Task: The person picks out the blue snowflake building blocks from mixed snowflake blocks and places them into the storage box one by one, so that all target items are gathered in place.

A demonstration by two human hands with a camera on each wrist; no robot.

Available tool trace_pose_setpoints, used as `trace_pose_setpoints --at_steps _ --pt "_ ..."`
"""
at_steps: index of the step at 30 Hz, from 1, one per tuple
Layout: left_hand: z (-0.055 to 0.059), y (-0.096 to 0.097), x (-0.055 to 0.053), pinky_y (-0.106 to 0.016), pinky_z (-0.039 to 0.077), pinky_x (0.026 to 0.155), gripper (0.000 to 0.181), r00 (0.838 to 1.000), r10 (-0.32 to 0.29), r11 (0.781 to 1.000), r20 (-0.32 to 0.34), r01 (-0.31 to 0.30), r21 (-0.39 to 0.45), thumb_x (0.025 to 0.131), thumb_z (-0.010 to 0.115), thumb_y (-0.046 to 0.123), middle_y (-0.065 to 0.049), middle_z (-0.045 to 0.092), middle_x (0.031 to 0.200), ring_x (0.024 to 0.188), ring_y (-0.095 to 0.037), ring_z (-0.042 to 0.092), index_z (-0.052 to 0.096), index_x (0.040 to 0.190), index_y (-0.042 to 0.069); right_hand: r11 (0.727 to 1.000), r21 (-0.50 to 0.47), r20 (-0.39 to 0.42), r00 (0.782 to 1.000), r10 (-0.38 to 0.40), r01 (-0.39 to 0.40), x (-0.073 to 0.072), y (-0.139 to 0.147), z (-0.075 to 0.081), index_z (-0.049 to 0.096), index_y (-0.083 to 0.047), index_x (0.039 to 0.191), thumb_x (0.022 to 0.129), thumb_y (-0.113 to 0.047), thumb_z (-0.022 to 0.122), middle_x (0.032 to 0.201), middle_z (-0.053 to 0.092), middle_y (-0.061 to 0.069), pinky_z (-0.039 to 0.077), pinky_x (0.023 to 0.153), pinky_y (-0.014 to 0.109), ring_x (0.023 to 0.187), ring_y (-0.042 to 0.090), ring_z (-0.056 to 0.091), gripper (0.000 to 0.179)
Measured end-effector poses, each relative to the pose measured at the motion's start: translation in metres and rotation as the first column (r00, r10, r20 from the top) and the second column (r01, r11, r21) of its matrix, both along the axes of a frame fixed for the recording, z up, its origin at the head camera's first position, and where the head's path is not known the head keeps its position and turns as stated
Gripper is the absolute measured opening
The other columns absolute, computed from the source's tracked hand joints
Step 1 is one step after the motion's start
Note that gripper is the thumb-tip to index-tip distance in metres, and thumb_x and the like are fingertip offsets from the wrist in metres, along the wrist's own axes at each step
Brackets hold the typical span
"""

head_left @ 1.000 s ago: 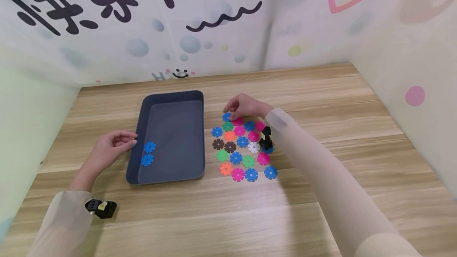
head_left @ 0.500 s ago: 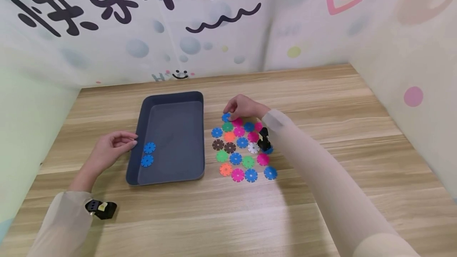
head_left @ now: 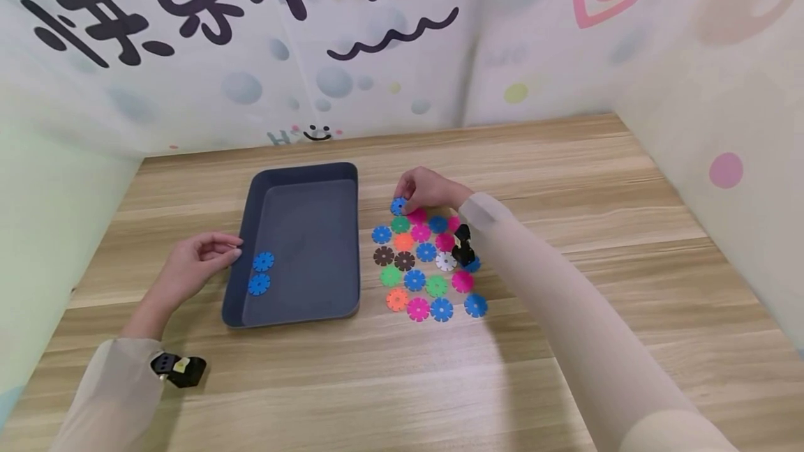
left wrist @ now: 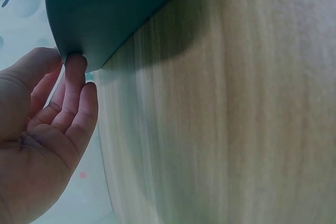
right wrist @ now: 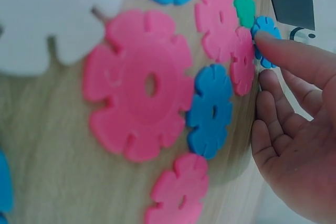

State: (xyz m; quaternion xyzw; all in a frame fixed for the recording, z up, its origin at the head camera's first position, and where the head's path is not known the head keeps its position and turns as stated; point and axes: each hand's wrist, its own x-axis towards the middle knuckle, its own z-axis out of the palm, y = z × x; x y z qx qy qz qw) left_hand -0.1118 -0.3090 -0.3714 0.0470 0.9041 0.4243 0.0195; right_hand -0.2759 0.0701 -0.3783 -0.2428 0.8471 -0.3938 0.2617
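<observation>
At the far edge of a group of coloured notched plastic discs, my right hand (head_left: 428, 188) pinches a blue notched disc (head_left: 398, 206) between thumb and fingers. In the right wrist view the thumb lies over that blue disc (right wrist: 266, 40), which stands tilted, while the other fingers curl loosely below. My left hand (head_left: 196, 265) holds the left rim of a dark grey tray (head_left: 301, 307). Seen from the left wrist, thumb and index finger pinch the tray's edge (left wrist: 110, 19). Two blue discs (head_left: 262, 261) lie flat inside the tray near its left wall.
Pink, green, orange, brown, white and blue discs lie close together right of the tray, including a pink disc (head_left: 418, 310) and a white disc (head_left: 446, 261). Printed cloth walls (head_left: 402, 82) border the wooden table (head_left: 352, 396) behind and at the sides.
Under my right fingers the blue disc has tilted and come up slightly from its spot. My left hand and the tray stay where they were.
</observation>
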Motion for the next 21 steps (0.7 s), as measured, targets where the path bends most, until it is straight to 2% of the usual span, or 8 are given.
trace_pose_setpoints --at_steps 9,16,21 --pt "0.0006 0.0006 -0.0001 -0.020 0.050 0.062 0.029 1.000 0.000 1.000 0.003 0.000 -0.012 0.090 0.059 0.015 -0.002 0.064 0.090 0.072 0.000 0.059 0.060 0.109 -0.007 0.999 0.005 0.005 0.999 -0.035 0.035 -0.0053 -0.0020 -0.0032 0.060 0.001 0.099 0.080 0.003 0.067 0.089 0.057 0.012 0.048 0.070 0.026 0.081 0.021 0.052 0.020" --pt "0.0008 0.0004 -0.0001 -0.019 0.050 0.063 0.029 1.000 0.000 1.000 0.007 0.000 -0.014 0.091 0.059 0.015 -0.004 0.063 0.090 0.072 0.000 0.059 0.059 0.108 -0.008 0.996 -0.003 0.023 0.996 -0.085 0.085 -0.0027 -0.0025 0.0005 0.062 0.001 0.100 0.082 0.008 0.062 0.091 0.057 0.011 0.048 0.072 0.026 0.084 0.022 0.052 0.020" --pt "0.0021 0.0006 0.0005 -0.019 0.050 0.063 0.029 1.000 0.004 1.000 0.010 -0.004 -0.023 0.091 0.058 0.015 -0.010 0.063 0.092 0.072 0.000 0.058 0.059 0.108 -0.008 0.993 -0.015 0.045 0.992 -0.114 0.115 -0.0032 -0.0014 0.0001 0.064 0.002 0.103 0.084 0.009 0.057 0.091 0.058 0.012 0.049 0.072 0.026 0.082 0.021 0.053 0.021"
